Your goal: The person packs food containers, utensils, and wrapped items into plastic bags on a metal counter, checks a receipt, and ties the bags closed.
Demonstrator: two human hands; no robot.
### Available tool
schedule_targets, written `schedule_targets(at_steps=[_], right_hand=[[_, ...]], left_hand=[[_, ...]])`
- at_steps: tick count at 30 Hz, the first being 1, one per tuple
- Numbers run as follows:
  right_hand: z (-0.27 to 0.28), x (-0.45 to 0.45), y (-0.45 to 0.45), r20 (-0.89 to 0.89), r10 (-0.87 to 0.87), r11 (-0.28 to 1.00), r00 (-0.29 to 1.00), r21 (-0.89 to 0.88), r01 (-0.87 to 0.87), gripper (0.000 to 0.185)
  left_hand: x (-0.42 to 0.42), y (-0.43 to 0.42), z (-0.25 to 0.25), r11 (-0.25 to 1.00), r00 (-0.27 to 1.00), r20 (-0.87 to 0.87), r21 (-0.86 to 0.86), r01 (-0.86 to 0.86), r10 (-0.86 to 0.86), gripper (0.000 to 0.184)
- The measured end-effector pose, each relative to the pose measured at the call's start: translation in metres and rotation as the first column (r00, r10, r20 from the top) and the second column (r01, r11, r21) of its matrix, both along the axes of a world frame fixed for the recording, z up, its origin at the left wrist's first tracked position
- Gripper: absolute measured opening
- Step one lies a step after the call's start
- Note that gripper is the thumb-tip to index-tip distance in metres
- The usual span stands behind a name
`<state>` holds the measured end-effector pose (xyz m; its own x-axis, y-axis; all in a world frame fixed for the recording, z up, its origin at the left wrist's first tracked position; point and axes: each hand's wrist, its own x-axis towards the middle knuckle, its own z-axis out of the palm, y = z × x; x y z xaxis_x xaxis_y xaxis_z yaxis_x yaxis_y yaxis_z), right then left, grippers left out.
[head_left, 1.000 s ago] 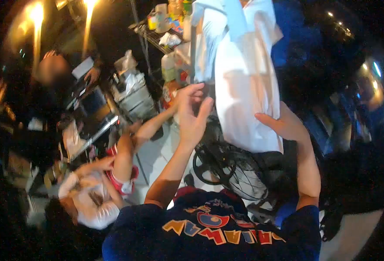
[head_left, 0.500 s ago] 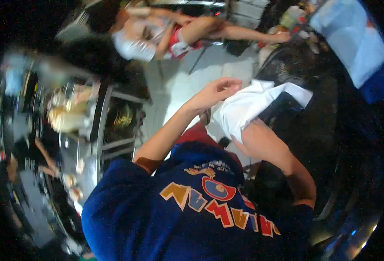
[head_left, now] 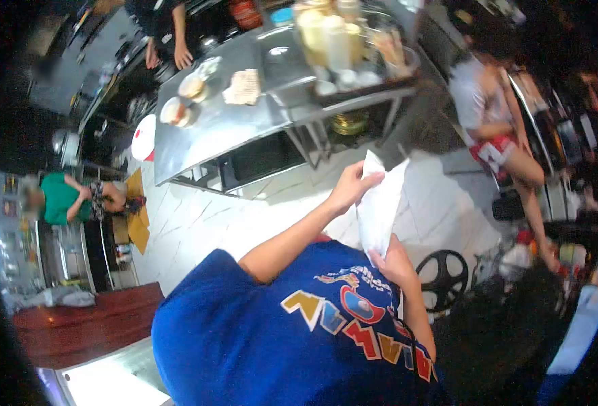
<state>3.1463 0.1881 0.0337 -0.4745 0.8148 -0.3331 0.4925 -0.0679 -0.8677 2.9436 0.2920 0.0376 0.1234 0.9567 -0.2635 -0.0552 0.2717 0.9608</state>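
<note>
In front of my chest I hold a piece of white paper (head_left: 382, 213), long and narrow, with two points standing up at its top edge. Whether it is a bag or a folded sheet I cannot tell. My left hand (head_left: 354, 187) pinches its upper left edge between thumb and fingers. Lower down, my right hand (head_left: 395, 262) grips the bottom end, its thumb on the near face. Both hands are over the floor, apart from the steel table (head_left: 211, 145).
On the table stand squeeze bottles (head_left: 336, 44), two round food items (head_left: 175, 112) and a pale crinkled block (head_left: 243, 88). A co-worker's hands (head_left: 183, 57) are behind it. One person (head_left: 485, 101) sits at right, another in green (head_left: 58, 197) at left. A black wheel-like object (head_left: 442, 277) is near my right arm.
My view has swung left, bringing the steel table ahead and the seated person to the right. The paper, spread wide and crumpled before, is now narrow and upright between my hands. My left fingers have closed on it.
</note>
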Motion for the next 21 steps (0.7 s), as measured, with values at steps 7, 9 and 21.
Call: schedule_targets(at_steps=[7,9,21], right_hand=[[0.008,-0.176,0.127,-0.734,0.052,0.959,0.677,-0.152,-0.238,0.094],[0.042,-0.243,0.149,-0.662,0.060,0.932,0.747,-0.232,-0.280,0.079],[0.005,-0.456,0.251,-0.616,0.110,0.871,0.780,-0.319,-0.375,0.008]], left_hand=[[-0.213,-0.034,0.025,0.980,0.961,-0.248,0.185,-0.075,0.120,0.027],[-0.253,-0.036,0.051,0.994,0.953,-0.291,0.083,-0.064,0.086,0.027],[-0.427,0.000,0.060,0.784,0.780,-0.084,0.102,-0.613,0.620,0.050]])
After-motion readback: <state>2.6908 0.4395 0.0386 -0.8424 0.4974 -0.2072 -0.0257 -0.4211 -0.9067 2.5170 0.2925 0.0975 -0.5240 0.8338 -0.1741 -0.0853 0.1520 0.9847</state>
